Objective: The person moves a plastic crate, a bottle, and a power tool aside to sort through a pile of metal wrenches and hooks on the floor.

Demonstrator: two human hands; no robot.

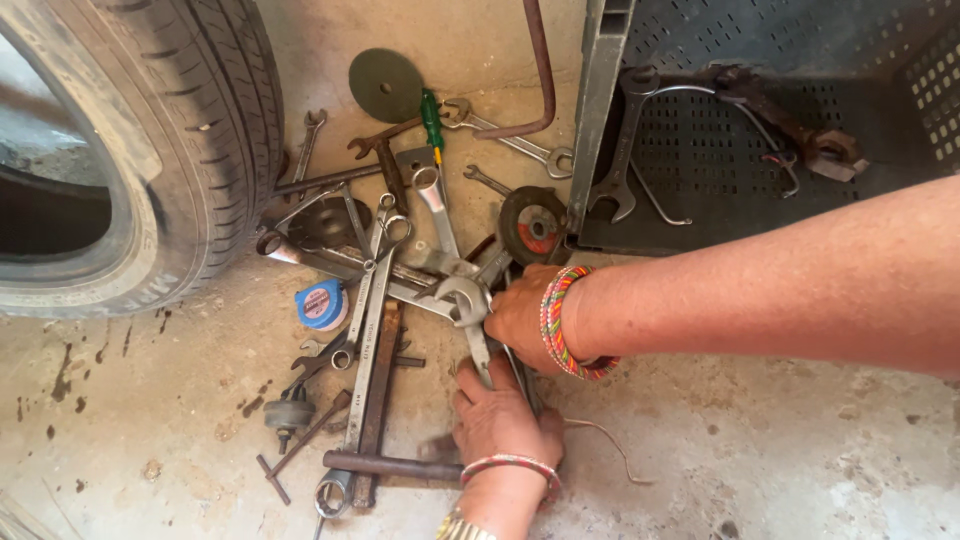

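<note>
A heap of steel spanners (375, 300) lies on the concrete floor. My right hand (522, 317), with bright striped bangles on the wrist, reaches in from the right and is closed around the head of a silver open-end spanner (462, 298) at the heap's right edge. My left hand (498, 418), with a red and white bangle, comes up from the bottom. Its fingers curl on the lower shaft of that same spanner, beside a few thin tools that run under both hands.
A car tyre (170, 150) stands at the left. Around the heap lie a blue tape measure (322, 303), a green screwdriver (431, 118), two grinding discs (385, 85) (533, 225) and a rusty bar (395, 465). A dark perforated crate (880, 60) at upper right holds several tools.
</note>
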